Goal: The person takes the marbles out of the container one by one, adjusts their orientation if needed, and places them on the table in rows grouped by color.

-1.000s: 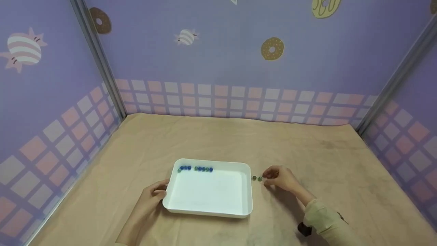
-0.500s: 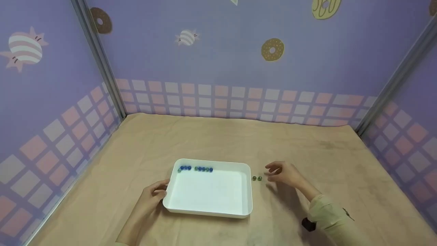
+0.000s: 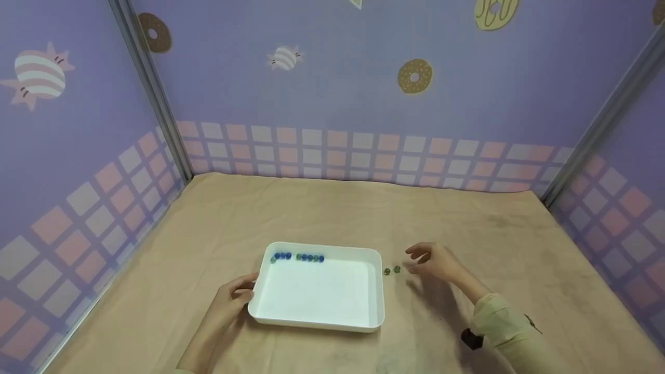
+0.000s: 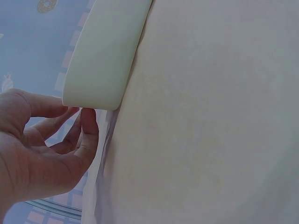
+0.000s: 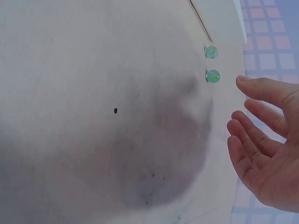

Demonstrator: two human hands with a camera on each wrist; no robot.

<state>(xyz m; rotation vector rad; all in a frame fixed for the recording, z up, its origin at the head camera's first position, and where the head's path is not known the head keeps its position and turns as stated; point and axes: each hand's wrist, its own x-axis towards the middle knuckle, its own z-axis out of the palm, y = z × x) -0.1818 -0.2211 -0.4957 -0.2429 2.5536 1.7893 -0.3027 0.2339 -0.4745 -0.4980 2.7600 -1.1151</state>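
A shallow white tray (image 3: 322,291) lies on the cloth, with a row of several blue and green marbles (image 3: 309,257) along its far wall. My left hand (image 3: 233,298) stands at its left side. In the left wrist view, the fingertips touch the outside of the tray wall (image 4: 100,70). Two green marbles (image 3: 387,271) rest on the cloth just right of the tray, a little apart. Beyond them my right hand (image 3: 434,262) hovers with relaxed, spread fingers, holding nothing. In the right wrist view, a gap separates the thumb from the nearer marble (image 5: 213,76).
A beige cloth (image 3: 332,208) covers the table. Purple walls (image 3: 332,78) with a pink and white checked band enclose it at the back and sides. Something small and dark (image 3: 471,338) shows by the right sleeve (image 3: 499,322).
My right hand has drawn back slightly to the right and away from the marbles. The right-hand marble has shifted a little outward. My left hand and the tray have stayed put.
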